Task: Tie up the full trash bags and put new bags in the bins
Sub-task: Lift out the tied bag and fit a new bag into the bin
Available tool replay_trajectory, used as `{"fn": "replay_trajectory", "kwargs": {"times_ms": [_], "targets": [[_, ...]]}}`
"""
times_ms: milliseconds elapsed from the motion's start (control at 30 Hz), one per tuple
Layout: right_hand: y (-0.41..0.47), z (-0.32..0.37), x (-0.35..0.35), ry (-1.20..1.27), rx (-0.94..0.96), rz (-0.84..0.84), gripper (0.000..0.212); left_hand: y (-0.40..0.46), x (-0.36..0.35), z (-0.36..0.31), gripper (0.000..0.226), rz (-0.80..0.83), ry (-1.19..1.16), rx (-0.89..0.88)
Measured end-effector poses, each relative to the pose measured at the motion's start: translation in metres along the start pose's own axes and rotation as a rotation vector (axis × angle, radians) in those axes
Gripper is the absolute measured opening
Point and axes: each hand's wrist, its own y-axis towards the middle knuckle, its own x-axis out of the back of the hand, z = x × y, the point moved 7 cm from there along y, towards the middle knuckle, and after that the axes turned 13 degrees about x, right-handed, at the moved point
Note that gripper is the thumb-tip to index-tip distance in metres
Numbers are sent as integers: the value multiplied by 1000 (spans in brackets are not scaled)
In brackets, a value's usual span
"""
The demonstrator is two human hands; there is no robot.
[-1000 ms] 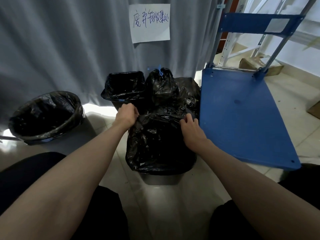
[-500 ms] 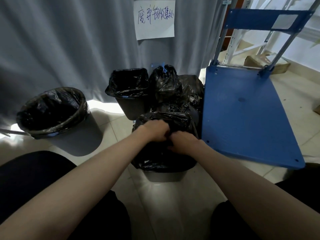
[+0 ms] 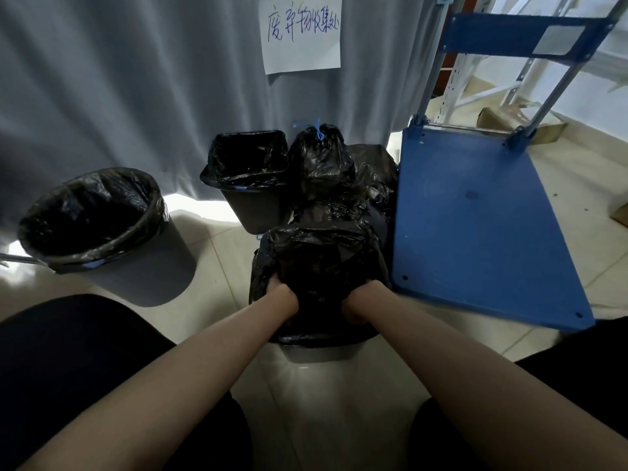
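Reaching into black bag [image 3: 323,266], L hand [image 3: 284,297] & R hand [image 3: 356,305] mostly hidden; grip probably unreadable

A crinkled black bag [image 3: 323,266] drapes over the near bin [image 3: 319,355] at centre, its plastic bunched at the near edge; at 12 o'clock stands a full bag [image 3: 319,158] knotted with blue ties, at 11 a lined square bin [image 3: 251,205], at 9 a lined round bin [image 3: 136,277].
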Motion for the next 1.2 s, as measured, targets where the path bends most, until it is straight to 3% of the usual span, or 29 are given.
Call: {"fn": "replay_trajectory", "kwargs": {"times_ms": [33, 100, 200, 233, 300, 367, 433, 533, 600, 733, 800, 900, 967, 1033, 1133, 1200], "targets": [[1, 3, 6, -21, 25, -60, 50, 4, -13, 0, 56, 4, 158, -6], [-3, 7, 26, -72, 64, -290, 42, 13, -5, 8, 52, 50, -4, 154], [-15, 6, 62, -210, 73, -690, 30, 16, 36, 20, 31, -189, -243, 302], [-17, 5, 67, -250, 72, -768, 30, 16, 44, 23, 32, -259, -278, 343], [-16, -1, 68, -258, 39, -799, 34, 17, 39, 27, 38, -245, -263, 416], [-5, -9, 57, -238, -21, -677, 41, 16, 24, 28, 51, -152, -192, 430], [12, -13, 36, -289, -61, -433, 53, 13, 5, 31, 65, -50, -78, 435], [27, -20, 8, -255, -96, -172, 62, 11, -17, 32, 71, 25, 101, 410], [30, -15, 9, -156, -50, -159, 58, 9, -22, 29, 70, 34, 131, 375], [14, 3, 44, 30, 50, -472, 39, 6, -3, 25, 52, -23, -122, 276], [2, 5, 57, 192, 78, -528, 40, -2, 12, 27, 40, -29, -281, 247], [-8, 5, 50, 378, 147, -311, 46, -18, 29, 30, 36, 60, -526, 216], [-16, 10, 31, 452, 181, -99, 52, -26, 28, 22, 36, 228, -620, 157], [-25, 13, 13, 355, 151, 42, 62, -35, 19, 12, 40, 381, -646, 130], [-35, 11, -7, 224, 79, 153, 58, -39, -3, 3, 49, 434, -469, 160], [-38, 9, -9, 168, 47, 141, 53, -37, -18, -1, 51, 443, -301, 200]]}}
